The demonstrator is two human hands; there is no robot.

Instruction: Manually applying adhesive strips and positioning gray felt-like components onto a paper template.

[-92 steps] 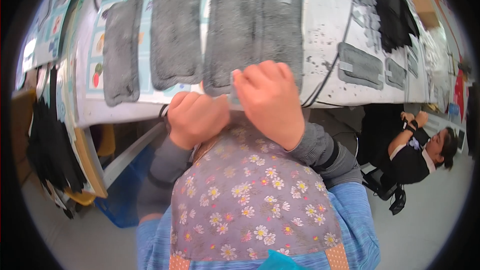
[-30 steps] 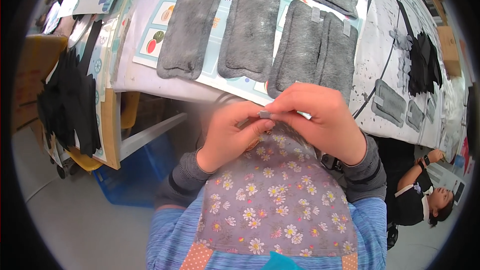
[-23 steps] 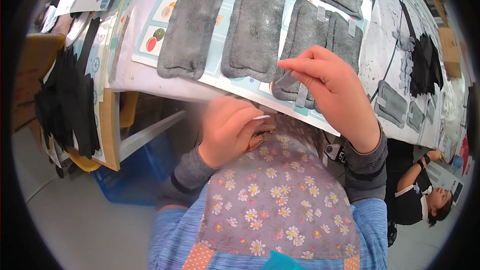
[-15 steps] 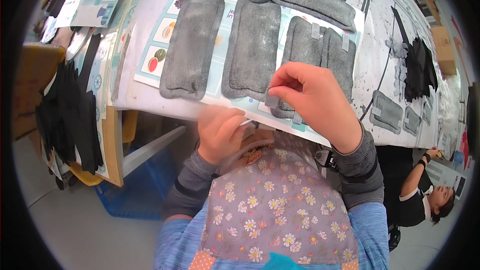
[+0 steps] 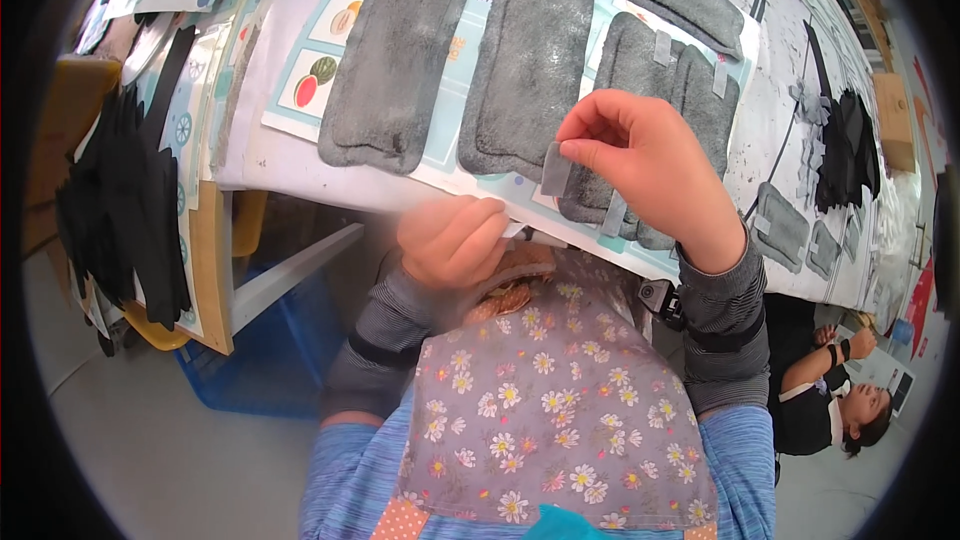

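Note:
My right hand [image 5: 650, 160] pinches a small grey strip [image 5: 556, 172] between thumb and fingertips, over the lower edge of a grey fuzzy pad [image 5: 590, 190]. Closed at the table's front edge, my left hand [image 5: 455, 240] is partly blurred; a thin white piece [image 5: 514, 230] pokes out by its fingertips, its kind unclear. Two long grey fuzzy pads [image 5: 400, 60] lie side by side on a printed sheet [image 5: 290, 115]. Similar short strips [image 5: 613, 215] sit on the pads under and beyond my right hand.
Black fabric strips [image 5: 125, 210] hang in a bunch at the left, with more black pieces [image 5: 848, 150] at the right. Smaller grey pads [image 5: 782, 225] lie at the right of the table. A blue crate [image 5: 265, 340] stands below. Another person [image 5: 815, 380] is at the lower right.
The table and pads have shifted up slightly in the view. My right hand still pinches the grey strip, which now hangs more visibly below the fingertips. My left hand remains closed near the edge.

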